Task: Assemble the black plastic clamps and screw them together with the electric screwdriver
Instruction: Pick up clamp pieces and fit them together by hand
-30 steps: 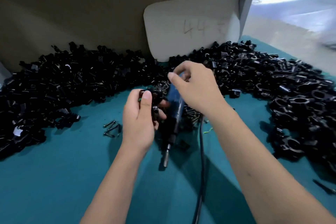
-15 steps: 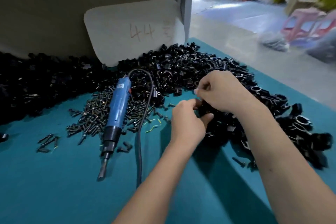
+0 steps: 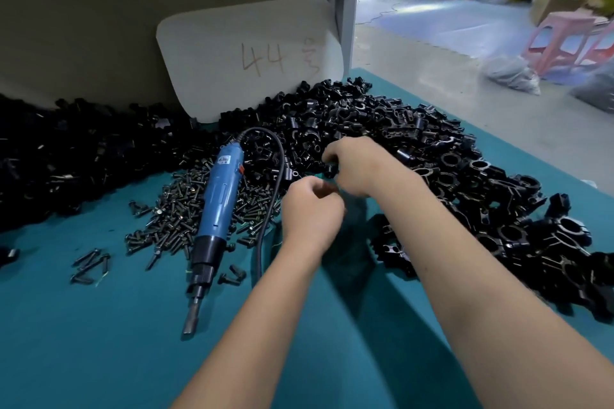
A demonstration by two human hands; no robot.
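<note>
Done: assembled clamps (image 3: 508, 232) heaped on the tabletop's (image 3: 99, 342) right side.
Left: loose clamp parts (image 3: 332, 119) piled behind; screws (image 3: 179, 209) heaped centrally.
Electric screwdriver (image 3: 216, 206): idle on the screws.
Right hand (image 3: 357, 166): grip pinching a black clamp piece (image 3: 330, 169) at the pile's edge.
Left hand (image 3: 310, 211): fingers curled; contents cannot be told.

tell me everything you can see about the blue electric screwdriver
The electric screwdriver has a blue plastic-looking body with a small logo near its top, a black collar and a dark metal bit pointing toward the camera. It lies flat on the teal table, its upper body resting on the pile of screws. A black cord loops from its far end. Neither hand touches it.
</note>
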